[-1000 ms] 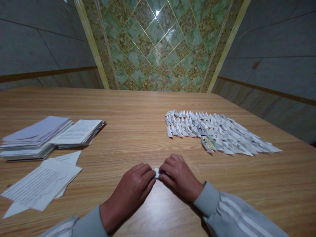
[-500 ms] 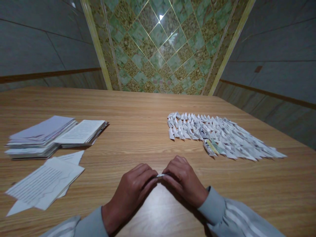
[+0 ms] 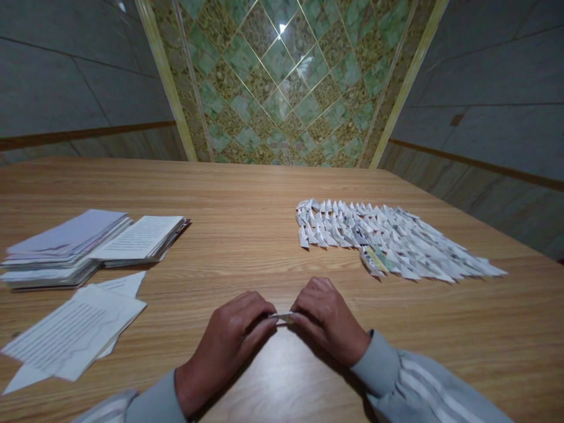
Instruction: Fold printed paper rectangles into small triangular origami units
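Between my hands is a small folded piece of paper (image 3: 283,316), held just above the table near its front. My left hand (image 3: 238,329) is closed, with thumb and fingers pinching its left end. The right end sits in the pinch of my right hand (image 3: 328,317), which is also closed. Fingers cover most of the paper, so its full shape is hidden. Beyond my right hand, several rows of small folded paper boats (image 3: 396,241) stand close together; one at the front shows yellow and green print.
To the left lie a thick stack of paper (image 3: 66,241), a smaller stack of printed sheets (image 3: 141,238) against it, and several loose lined sheets (image 3: 79,332) nearer me. The wooden table (image 3: 238,200) runs back to a tiled wall (image 3: 286,88).
My left hand has drawn slightly left, away from the right, so more of the folded paper shows between them. The whole view has shifted a little.
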A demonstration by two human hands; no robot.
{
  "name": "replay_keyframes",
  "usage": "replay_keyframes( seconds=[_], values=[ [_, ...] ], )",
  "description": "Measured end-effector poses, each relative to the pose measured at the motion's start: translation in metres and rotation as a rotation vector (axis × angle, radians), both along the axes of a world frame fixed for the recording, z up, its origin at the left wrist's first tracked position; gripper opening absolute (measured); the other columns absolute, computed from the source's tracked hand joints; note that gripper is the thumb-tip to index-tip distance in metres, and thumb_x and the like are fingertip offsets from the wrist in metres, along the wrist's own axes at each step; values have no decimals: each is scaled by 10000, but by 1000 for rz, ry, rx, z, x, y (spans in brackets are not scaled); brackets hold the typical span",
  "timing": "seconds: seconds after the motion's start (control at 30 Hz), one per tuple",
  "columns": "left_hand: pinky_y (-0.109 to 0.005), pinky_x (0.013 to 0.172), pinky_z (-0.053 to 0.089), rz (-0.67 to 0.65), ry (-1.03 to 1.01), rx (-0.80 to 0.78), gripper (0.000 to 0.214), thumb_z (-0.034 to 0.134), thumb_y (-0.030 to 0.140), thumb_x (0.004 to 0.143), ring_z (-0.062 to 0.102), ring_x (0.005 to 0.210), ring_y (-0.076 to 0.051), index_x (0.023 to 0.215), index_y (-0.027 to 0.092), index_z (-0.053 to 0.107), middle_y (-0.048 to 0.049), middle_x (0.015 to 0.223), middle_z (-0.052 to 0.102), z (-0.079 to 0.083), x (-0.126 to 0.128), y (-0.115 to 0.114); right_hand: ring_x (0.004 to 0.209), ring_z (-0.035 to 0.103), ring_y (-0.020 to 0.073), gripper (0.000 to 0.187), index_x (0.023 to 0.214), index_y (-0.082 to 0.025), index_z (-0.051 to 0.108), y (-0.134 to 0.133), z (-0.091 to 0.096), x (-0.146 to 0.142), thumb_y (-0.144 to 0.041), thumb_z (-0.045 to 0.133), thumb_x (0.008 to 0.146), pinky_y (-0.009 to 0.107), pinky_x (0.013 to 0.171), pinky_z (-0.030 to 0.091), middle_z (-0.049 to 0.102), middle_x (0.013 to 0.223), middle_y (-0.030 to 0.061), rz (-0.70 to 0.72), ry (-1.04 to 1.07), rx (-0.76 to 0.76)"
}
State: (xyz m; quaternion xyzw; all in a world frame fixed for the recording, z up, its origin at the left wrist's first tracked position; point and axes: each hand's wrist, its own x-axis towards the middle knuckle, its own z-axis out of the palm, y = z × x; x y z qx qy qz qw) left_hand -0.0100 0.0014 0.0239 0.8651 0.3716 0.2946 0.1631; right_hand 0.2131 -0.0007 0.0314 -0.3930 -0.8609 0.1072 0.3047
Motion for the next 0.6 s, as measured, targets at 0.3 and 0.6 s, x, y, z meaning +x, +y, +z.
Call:
replay_keyframes(
  seconds=[0.3,0.6],
  values=[
    [-256,610,435,-28,56,64,235,470,273,1000,600,685,-162,845,196,629,-30,748,643,-1,-1,3,768,507,184,321,779,-185,627,3,4,5,-387,504,996,331,750,325,636,719,24,11,-22,-5],
    [-294,732,475,-63,18,-10,144,514,270,979,624,833,-200,987,195,636,-61,909,682,6,4,0,747,506,186,406,746,-172,624,2,3,4,-435,458,1006,328,722,335,615,691,35,33,42,-20]
  ],
)
